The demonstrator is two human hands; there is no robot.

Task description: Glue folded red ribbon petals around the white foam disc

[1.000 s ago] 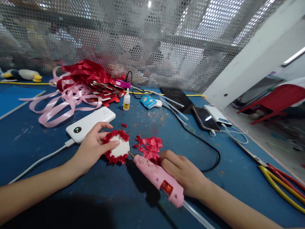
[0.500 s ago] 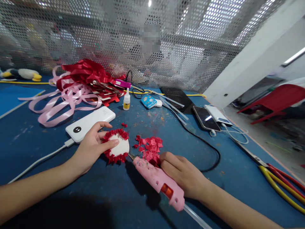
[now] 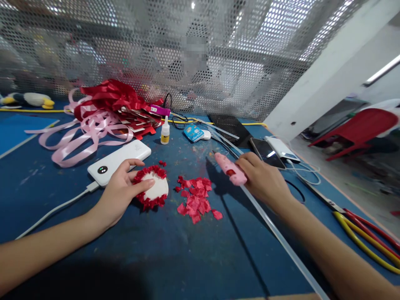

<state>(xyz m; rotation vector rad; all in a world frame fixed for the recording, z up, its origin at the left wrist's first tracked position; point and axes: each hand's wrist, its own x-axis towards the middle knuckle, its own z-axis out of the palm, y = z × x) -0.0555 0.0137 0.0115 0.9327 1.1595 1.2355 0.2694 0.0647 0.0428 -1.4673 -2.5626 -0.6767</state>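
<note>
Between the thumb and fingers of my left hand [image 3: 120,189] is a white disc [image 3: 158,188] with ruffled red fabric pieces [image 3: 153,203] around most of its edge. A stretch of the disc's right edge shows bare white. My right hand [image 3: 261,177] is closed around a pink hot glue gun [image 3: 229,168], its nozzle pointing up and left over the table. A long clear glue stick [image 3: 281,239] runs out of its back toward the lower right. Between my hands lies a loose pile of small red fabric petals [image 3: 196,198].
Beyond my left hand lie a white power bank [image 3: 120,160], pink ribbon [image 3: 67,152] and red ribbon [image 3: 115,98]. A small glue bottle [image 3: 165,132] stands near a blue packet [image 3: 193,133]. Scissors [image 3: 353,229], a phone [image 3: 265,152] and spare glue sticks [image 3: 223,131] lie right of centre.
My right hand has carried the glue gun away from the disc's edge, up and to the right, uncovering more of the red petals. My left hand keeps the disc in nearly the same place.
</note>
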